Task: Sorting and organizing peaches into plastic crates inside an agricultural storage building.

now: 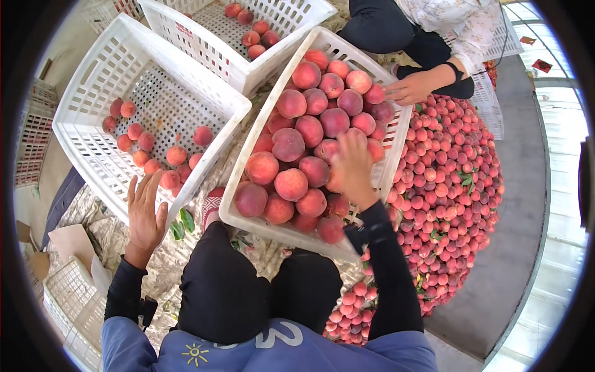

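Observation:
My left hand (146, 214) is at the near rim of the white crate (217, 106) on the left, fingers stretched out and holding nothing. Just beyond its fingertips lie a peach (169, 180) and several others on the perforated crate bottom. My right hand (354, 166) reaches over the middle white crate (279, 239), which is heaped with red peaches (290, 185). Its fingers are among the peaches on the right side, blurred by motion. Whether they grip a peach I cannot tell. Part of a peach (326, 150) shows beside them.
Another person's hand (406, 88) rests at the middle crate's far right edge. A large pile of peaches (449, 186) spreads on the right. Behind stands another white crate (204, 49) with several peaches. Green leaves (180, 226) lie on the crumpled ground sheet (164, 276).

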Action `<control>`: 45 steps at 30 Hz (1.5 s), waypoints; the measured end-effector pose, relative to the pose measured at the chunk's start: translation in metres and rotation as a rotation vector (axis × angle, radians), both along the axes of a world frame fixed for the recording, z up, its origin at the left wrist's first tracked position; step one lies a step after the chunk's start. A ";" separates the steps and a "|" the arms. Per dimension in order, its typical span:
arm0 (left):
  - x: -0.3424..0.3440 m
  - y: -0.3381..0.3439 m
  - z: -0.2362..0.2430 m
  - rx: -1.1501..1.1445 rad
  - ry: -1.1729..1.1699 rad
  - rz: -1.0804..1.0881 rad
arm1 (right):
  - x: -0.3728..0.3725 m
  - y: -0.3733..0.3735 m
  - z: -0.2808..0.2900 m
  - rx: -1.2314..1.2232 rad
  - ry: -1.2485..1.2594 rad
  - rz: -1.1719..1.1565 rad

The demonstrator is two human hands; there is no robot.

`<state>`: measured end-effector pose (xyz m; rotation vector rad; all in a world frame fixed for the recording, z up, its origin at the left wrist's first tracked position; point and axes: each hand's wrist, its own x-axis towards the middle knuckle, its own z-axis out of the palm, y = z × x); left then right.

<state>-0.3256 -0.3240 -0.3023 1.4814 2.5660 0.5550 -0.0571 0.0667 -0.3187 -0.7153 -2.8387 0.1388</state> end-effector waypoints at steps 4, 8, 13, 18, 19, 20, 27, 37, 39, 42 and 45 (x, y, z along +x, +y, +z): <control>0.001 0.003 -0.004 -0.002 0.026 -0.022 | 0.008 -0.045 -0.018 -0.032 0.029 -0.057; 0.001 0.000 -0.010 0.074 0.068 -0.007 | 0.007 -0.033 0.000 -0.121 -0.093 -0.079; -0.001 -0.008 -0.015 0.180 0.049 -0.004 | 0.067 -0.076 0.033 -0.234 0.272 -0.188; -0.003 -0.009 -0.017 0.257 -0.004 -0.067 | 0.135 -0.170 0.038 -0.037 0.082 -0.188; -0.004 -0.009 -0.017 0.256 0.002 -0.094 | 0.141 -0.176 0.038 -0.036 0.074 -0.216; -0.003 -0.008 -0.018 0.254 0.006 -0.094 | 0.146 -0.183 0.037 -0.064 0.086 -0.240; -0.005 -0.005 -0.017 0.226 -0.025 -0.163 | 0.112 -0.155 0.033 -0.208 -0.037 -0.513; -0.007 -0.008 -0.033 0.113 -0.046 -0.119 | 0.090 -0.136 0.008 -0.429 -0.181 -0.449; -0.006 -0.010 -0.034 0.104 -0.064 -0.089 | 0.094 -0.134 0.005 -0.530 0.106 -0.475; -0.005 -0.011 -0.033 0.099 -0.078 -0.058 | 0.096 -0.142 0.006 -0.455 -0.075 -0.571; -0.006 -0.009 -0.032 0.096 -0.087 -0.027 | 0.091 -0.150 0.012 -0.406 -0.101 -0.644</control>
